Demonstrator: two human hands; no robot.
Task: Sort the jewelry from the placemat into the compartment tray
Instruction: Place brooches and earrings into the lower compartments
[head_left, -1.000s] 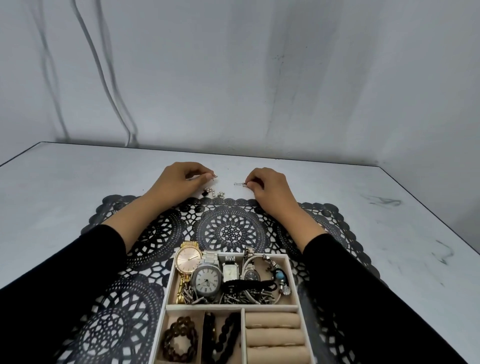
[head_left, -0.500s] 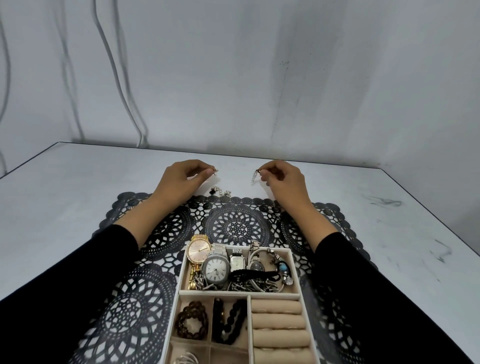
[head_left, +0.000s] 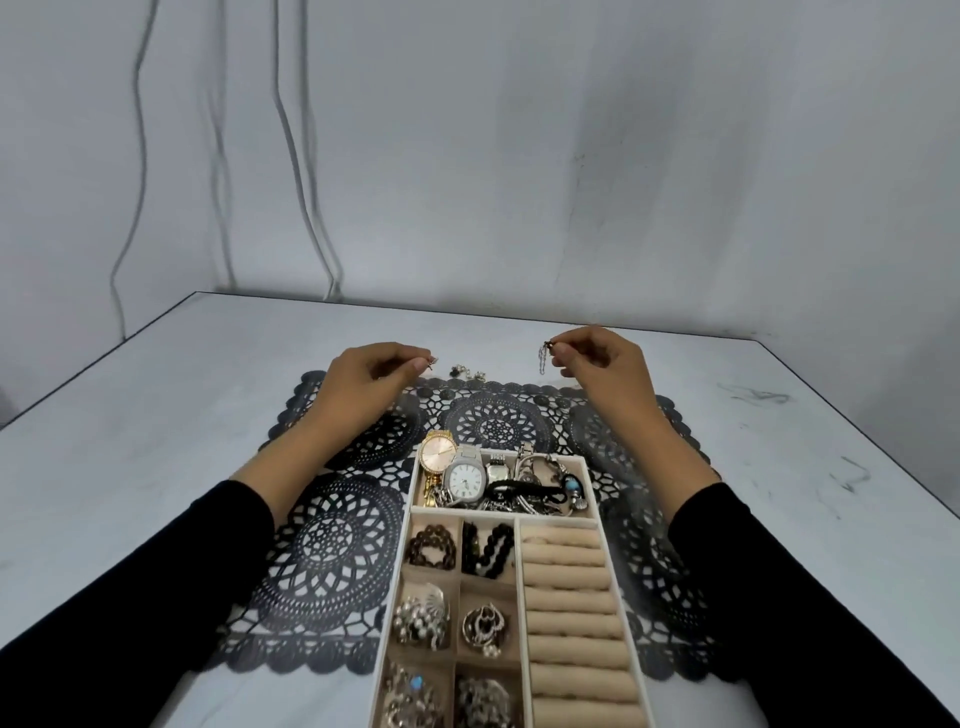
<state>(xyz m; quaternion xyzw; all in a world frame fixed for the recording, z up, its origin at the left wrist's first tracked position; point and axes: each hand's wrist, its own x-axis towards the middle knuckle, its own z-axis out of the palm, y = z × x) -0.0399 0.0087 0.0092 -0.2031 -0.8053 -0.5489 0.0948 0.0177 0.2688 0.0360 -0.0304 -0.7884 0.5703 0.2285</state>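
While the left hand (head_left: 371, 376) is pinching a small metal piece (head_left: 432, 361), the right hand (head_left: 602, 364) is pinching a dangling chain (head_left: 543, 358); loose pieces (head_left: 467, 372) are lying between both hands.

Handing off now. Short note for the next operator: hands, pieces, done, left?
Left hand pinches a small piece at the placemat's far edge.
Right hand pinches a dangling piece above the table.
Loose pieces lie between them.
Tray holds watches in its far compartment, bracelets and small items nearer; ring rolls bare.
Left: tray both held pieces, then the loose ones.
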